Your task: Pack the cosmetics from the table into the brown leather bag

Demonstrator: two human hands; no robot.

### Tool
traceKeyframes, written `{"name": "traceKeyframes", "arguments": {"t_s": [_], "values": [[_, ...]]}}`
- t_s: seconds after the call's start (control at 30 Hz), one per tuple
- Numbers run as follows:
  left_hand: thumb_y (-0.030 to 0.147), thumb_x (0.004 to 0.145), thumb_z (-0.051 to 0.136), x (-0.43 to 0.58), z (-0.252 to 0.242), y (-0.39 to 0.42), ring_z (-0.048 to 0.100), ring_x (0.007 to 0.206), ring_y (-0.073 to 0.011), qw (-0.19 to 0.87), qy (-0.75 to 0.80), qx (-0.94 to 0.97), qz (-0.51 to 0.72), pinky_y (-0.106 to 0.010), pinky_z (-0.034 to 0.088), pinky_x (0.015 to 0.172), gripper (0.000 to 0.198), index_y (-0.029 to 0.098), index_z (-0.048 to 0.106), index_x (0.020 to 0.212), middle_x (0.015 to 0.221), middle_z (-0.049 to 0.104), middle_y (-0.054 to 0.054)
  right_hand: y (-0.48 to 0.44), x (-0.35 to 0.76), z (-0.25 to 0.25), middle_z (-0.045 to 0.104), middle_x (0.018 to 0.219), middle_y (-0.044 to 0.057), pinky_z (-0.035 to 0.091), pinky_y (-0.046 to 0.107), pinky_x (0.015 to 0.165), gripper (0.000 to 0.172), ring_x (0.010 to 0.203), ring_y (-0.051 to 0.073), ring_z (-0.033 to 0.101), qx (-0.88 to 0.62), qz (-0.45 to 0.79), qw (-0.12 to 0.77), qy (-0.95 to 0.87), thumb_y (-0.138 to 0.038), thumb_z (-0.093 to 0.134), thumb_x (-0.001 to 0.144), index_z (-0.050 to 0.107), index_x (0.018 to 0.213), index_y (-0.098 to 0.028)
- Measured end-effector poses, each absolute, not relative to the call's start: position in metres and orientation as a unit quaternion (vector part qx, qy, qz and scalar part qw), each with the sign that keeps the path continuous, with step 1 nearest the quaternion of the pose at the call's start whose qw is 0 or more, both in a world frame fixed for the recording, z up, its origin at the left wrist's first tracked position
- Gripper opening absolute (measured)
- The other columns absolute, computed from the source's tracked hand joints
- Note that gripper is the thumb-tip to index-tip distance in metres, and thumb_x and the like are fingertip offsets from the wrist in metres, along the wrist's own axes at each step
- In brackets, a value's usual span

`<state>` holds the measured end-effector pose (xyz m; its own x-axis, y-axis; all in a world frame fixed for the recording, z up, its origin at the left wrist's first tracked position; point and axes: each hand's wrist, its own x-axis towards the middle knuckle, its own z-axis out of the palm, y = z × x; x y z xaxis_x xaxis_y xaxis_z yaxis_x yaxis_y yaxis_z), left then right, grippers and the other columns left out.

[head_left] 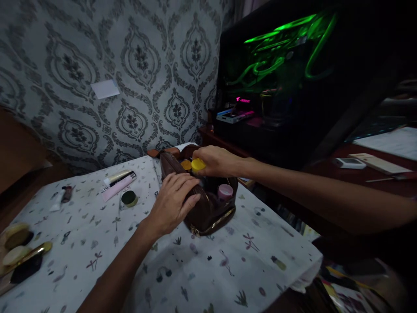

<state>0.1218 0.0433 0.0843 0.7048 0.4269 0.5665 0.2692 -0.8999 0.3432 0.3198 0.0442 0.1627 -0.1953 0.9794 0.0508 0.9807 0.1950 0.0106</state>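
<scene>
A brown zippered cosmetic bag stands unzipped on the table. My left hand rests on the bag's near-left side, fingers stretched out flat and thumb apart. Inside the bag's far end, my right hand has its fingers curled around a yellow-capped container; the fingertips are partly hidden. Beside that cap lies an orange-yellow round item. A jar with a pink lid sits in the near-right end of the bag. The rest of the contents are too dark to make out.
On the patterned tablecloth lie a dark-lidded round jar, a pink tube and small tubes. Several cosmetics, including a gold-handled item, are at the left edge. A computer case glows green behind.
</scene>
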Motion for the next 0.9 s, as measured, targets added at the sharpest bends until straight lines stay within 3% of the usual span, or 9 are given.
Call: {"name": "traceKeyframes", "arguments": {"t_s": [0.43, 0.77, 0.9], "values": [[0.037, 0.102, 0.042, 0.118, 0.074, 0.043, 0.053, 0.127, -0.0259, 0.114, 0.194, 0.912, 0.343, -0.046, 0.026, 0.116, 0.032, 0.024, 0.06, 0.125, 0.125, 0.066, -0.011, 0.052, 0.31, 0.145, 0.069, 0.116, 0.018, 0.052, 0.033, 0.081, 0.03, 0.104, 0.029, 0.069, -0.599, -0.104, -0.056, -0.792, -0.025, 0.057, 0.091, 0.071, 0.115, -0.014], [0.036, 0.103, 0.041, 0.118, 0.072, 0.042, 0.052, 0.128, -0.0251, 0.121, 0.196, 0.911, 0.343, -0.046, 0.025, 0.117, 0.032, 0.023, 0.058, 0.127, 0.127, 0.065, -0.01, 0.061, 0.312, 0.141, 0.074, 0.106, 0.017, 0.05, 0.033, 0.082, 0.031, 0.104, 0.029, 0.07, -0.591, -0.095, -0.071, -0.798, -0.025, 0.055, 0.091, 0.071, 0.117, -0.016], [0.036, 0.102, 0.041, 0.119, 0.07, 0.042, 0.052, 0.127, -0.0249, 0.125, 0.198, 0.908, 0.347, -0.047, 0.025, 0.118, 0.032, 0.024, 0.058, 0.127, 0.127, 0.065, -0.01, 0.058, 0.312, 0.151, 0.073, 0.114, 0.014, 0.049, 0.029, 0.082, 0.035, 0.107, 0.027, 0.069, -0.6, -0.056, -0.048, -0.797, -0.028, 0.061, 0.088, 0.069, 0.121, -0.017]]}}
